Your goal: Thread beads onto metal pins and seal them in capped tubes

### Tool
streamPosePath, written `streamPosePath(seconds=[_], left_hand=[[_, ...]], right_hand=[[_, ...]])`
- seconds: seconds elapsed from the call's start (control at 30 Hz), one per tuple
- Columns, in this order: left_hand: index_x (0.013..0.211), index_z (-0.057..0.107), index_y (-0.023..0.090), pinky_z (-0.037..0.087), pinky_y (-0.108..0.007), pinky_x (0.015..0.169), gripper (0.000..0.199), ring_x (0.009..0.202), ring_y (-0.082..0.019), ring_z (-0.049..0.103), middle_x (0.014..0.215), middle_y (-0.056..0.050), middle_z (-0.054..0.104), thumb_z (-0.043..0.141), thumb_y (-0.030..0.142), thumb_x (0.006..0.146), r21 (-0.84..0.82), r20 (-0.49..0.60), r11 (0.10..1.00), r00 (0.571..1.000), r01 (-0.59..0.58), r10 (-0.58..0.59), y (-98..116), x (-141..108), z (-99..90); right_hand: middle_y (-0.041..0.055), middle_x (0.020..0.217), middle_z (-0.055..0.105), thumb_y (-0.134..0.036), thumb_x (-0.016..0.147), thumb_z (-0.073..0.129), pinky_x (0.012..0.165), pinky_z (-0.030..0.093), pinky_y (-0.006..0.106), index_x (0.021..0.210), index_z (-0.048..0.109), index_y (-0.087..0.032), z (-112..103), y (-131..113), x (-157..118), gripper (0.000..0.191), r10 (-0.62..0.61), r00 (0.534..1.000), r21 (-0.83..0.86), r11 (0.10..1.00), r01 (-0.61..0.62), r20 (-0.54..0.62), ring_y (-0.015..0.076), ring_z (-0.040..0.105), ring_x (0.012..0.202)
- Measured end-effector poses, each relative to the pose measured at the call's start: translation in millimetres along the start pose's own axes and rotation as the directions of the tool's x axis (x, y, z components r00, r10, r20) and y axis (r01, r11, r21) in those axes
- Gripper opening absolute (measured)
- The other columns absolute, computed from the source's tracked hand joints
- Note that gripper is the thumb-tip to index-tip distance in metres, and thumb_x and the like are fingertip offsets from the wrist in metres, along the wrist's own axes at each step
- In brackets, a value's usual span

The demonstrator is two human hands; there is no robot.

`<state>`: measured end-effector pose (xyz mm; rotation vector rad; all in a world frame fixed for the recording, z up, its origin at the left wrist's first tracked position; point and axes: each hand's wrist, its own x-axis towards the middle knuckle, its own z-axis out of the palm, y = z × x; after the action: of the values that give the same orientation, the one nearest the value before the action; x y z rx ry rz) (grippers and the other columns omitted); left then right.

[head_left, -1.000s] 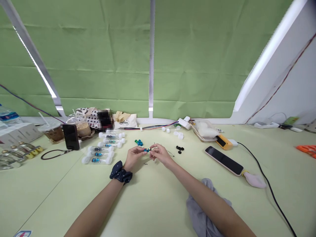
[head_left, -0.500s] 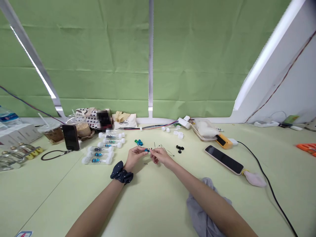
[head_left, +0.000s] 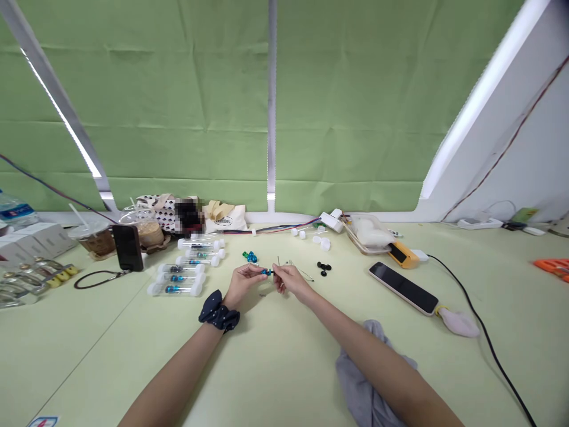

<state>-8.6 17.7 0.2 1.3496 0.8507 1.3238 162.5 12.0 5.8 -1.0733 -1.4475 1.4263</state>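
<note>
Over the middle of the table, my left hand (head_left: 242, 283) is closed in a pinch on a small blue bead-like piece (head_left: 266, 272). My right hand (head_left: 290, 280) pinches a tiny dark part (head_left: 272, 273) at the right end of that piece; the fingertips hide most of it. Just behind my hands lies a little cluster of blue and green beads (head_left: 251, 257). Several thin metal pins (head_left: 306, 276) are scattered behind my right hand, partly covered by it. To its right rest a few round black pieces (head_left: 324, 268).
Clear tubes with white caps (head_left: 175, 289) lie at left, with coloured pieces inside. Beside them a phone (head_left: 127, 248) stands upright. On the right are another phone (head_left: 403, 287), a yellow device (head_left: 403, 255), a black cable (head_left: 484, 344) and grey cloth (head_left: 368, 379). Loose white caps (head_left: 325, 243) lie behind.
My right hand has shifted slightly to the right. More of the blue piece and the dark part now shows between my fingertips. My left hand has hardly moved.
</note>
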Motion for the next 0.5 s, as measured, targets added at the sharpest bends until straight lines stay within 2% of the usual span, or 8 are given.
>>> streamPosePath(seconds=[0.07, 0.13, 0.27, 0.37, 0.5], left_hand=[[0.071, 0.066, 0.014, 0.05, -0.036, 0.075, 0.022, 0.074, -0.019, 0.063, 0.079, -0.006, 0.068, 0.079, 0.024, 0.056, 0.0, -0.023, 1.0, 1.0, -0.008, 0.008, -1.4, 1.3, -2.4], [0.071, 0.066, 0.014, 0.05, -0.035, 0.075, 0.022, 0.074, -0.018, 0.063, 0.079, -0.006, 0.068, 0.079, 0.024, 0.056, 0.001, -0.021, 1.0, 1.0, -0.008, 0.008, -1.8, 1.6, -3.4], [0.071, 0.066, 0.013, 0.049, -0.034, 0.075, 0.022, 0.075, -0.018, 0.063, 0.079, -0.007, 0.068, 0.079, 0.022, 0.056, 0.001, 0.037, 1.0, 0.999, 0.005, -0.005, 0.7, -0.5, -0.5], [0.07, 0.066, 0.013, 0.05, -0.034, 0.075, 0.023, 0.075, -0.019, 0.064, 0.08, -0.008, 0.069, 0.08, 0.023, 0.054, -0.008, 0.075, 1.0, 0.997, 0.027, -0.026, 3.3, -2.3, 2.6], [0.071, 0.067, 0.013, 0.05, -0.036, 0.074, 0.025, 0.073, -0.019, 0.064, 0.078, -0.007, 0.069, 0.081, 0.024, 0.053, 0.011, 0.052, 0.999, 0.998, 0.04, -0.04, 4.7, -2.4, 3.1]], right_hand=[[-0.001, 0.048, 0.052, -0.063, 0.074, 0.049, 0.04, 0.037, 0.02, 0.058, 0.053, -0.016, 0.8, -1.3, -2.1, 0.051, -0.02, 0.998, -0.013, 1.0, 0.021, 0.053, 0.0088, 0.049, 0.041], [-0.0011, 0.048, 0.052, -0.062, 0.074, 0.05, 0.041, 0.038, 0.02, 0.056, 0.052, -0.015, 0.8, -1.4, -2.5, 0.05, -0.035, 0.998, -0.039, 0.999, 0.037, 0.06, 0.0084, 0.048, 0.041], [-0.0016, 0.048, 0.051, -0.062, 0.073, 0.051, 0.038, 0.037, 0.02, 0.056, 0.049, -0.016, -0.8, 1.6, 1.9, 0.049, -0.015, 0.998, -0.056, 0.998, 0.012, -0.054, 0.0085, 0.047, 0.039], [-0.0024, 0.05, 0.051, -0.059, 0.072, 0.054, 0.037, 0.038, 0.021, 0.062, 0.049, -0.018, -1.1, 2.1, 4.2, 0.043, -0.013, 0.993, -0.012, 1.0, 0.011, -0.115, 0.0096, 0.048, 0.04], [-0.0024, 0.063, 0.055, -0.05, 0.068, 0.064, 0.043, 0.043, 0.022, 0.075, 0.051, -0.019, 0.3, -3.8, 1.2, 0.034, -0.114, 0.985, 0.085, 0.988, 0.126, -0.127, 0.0099, 0.052, 0.048]])
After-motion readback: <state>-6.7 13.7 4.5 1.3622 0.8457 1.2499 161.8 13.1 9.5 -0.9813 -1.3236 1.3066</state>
